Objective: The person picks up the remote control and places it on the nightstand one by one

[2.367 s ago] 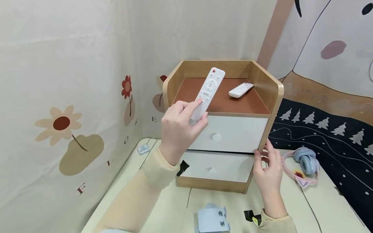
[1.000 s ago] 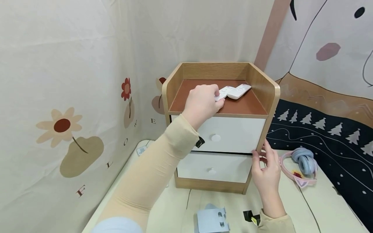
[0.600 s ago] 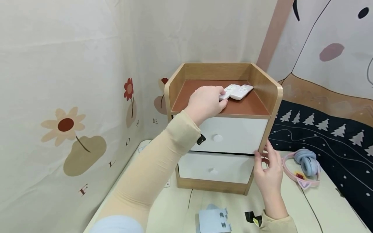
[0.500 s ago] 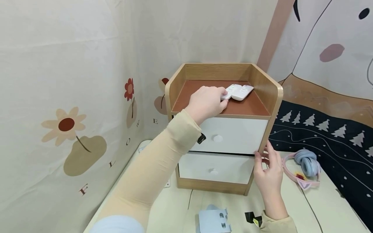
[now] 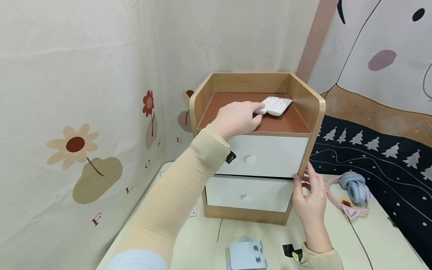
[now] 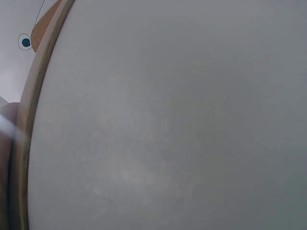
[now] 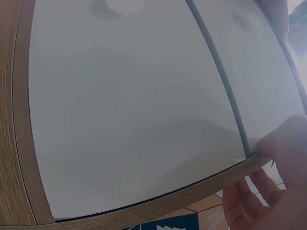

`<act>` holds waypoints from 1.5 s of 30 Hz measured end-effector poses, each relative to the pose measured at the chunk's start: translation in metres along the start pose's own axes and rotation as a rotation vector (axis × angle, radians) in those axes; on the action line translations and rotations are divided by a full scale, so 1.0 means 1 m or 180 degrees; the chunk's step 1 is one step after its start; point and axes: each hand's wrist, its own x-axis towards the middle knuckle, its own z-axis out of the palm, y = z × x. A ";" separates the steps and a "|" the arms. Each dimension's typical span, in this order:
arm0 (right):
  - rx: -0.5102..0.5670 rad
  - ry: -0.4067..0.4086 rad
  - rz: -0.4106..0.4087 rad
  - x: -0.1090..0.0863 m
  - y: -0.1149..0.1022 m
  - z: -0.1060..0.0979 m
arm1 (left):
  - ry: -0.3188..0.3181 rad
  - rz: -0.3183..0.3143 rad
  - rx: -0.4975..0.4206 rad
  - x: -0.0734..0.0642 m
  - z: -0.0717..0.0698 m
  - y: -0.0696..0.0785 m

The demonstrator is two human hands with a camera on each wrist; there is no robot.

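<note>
Two white remote controls lie side by side, touching, on the brown top of a small wooden drawer cabinet [image 5: 253, 215]. My left hand [image 5: 235, 118] reaches over the top's front edge. Its index finger stretches onto the near end of the left remote control [image 5: 271, 102]; the thumb lies just below, apart from it. The other remote control [image 5: 281, 107] sits to its right. My right hand [image 5: 311, 202] grips the cabinet's right side, thumb on the front edge and fingers round the outside. In the right wrist view, that thumb presses near the gap between the two white drawers.
Raised wooden walls edge the back and sides of the cabinet top. Pink and blue headphones [image 5: 354, 191] lie right of the cabinet. A light blue metal stand [image 5: 248, 255] is in front. A white item [image 5: 193, 212] shows partly behind my left forearm.
My left hand has lowered its remote control onto the cabinet top and slid it against the other one. Its fingers have since loosened and straightened. My right hand has stayed put.
</note>
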 end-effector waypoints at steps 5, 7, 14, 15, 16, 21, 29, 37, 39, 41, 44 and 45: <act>0.0017 -0.0017 -0.0024 -0.001 0.000 0.002 | 0.0029 -0.0036 -0.0040 -0.003 0.001 -0.002; 0.0027 -0.0017 -0.0048 -0.001 0.000 0.002 | 0.0056 -0.0034 -0.0051 -0.003 0.002 -0.003; 0.0030 -0.0034 -0.0052 -0.002 -0.001 0.002 | 0.0124 -0.0053 -0.0078 -0.005 0.004 -0.004; 0.0028 -0.0031 -0.0052 -0.002 -0.001 0.002 | 0.0133 -0.0054 -0.0081 -0.005 0.004 -0.004; 0.0028 -0.0029 -0.0052 -0.002 -0.001 0.002 | 0.0139 -0.0057 -0.0084 -0.005 0.004 -0.004; 0.0024 -0.0011 -0.0062 -0.002 0.000 0.002 | 0.0177 -0.0093 -0.0119 -0.005 0.005 -0.003; 0.0021 -0.0013 -0.0061 -0.002 0.000 0.003 | 0.0277 -0.0136 -0.0248 -0.008 0.007 -0.005; 0.0025 -0.0024 -0.0063 -0.003 0.000 0.003 | 0.0963 0.0088 -0.0488 -0.021 0.015 -0.011; 0.0045 -0.0018 -0.0087 -0.004 0.000 0.004 | 0.1383 0.0253 -0.0461 -0.029 0.022 -0.014; 0.0068 -0.0006 -0.0107 -0.005 -0.001 0.005 | 0.1827 0.0443 -0.0372 -0.038 0.030 -0.017; 0.0103 0.0002 -0.0137 -0.005 -0.002 0.005 | 0.2446 0.0731 -0.0302 -0.051 0.042 -0.024; 0.0109 0.0000 -0.0137 -0.005 -0.002 0.005 | 0.2603 0.0820 -0.0319 -0.055 0.045 -0.026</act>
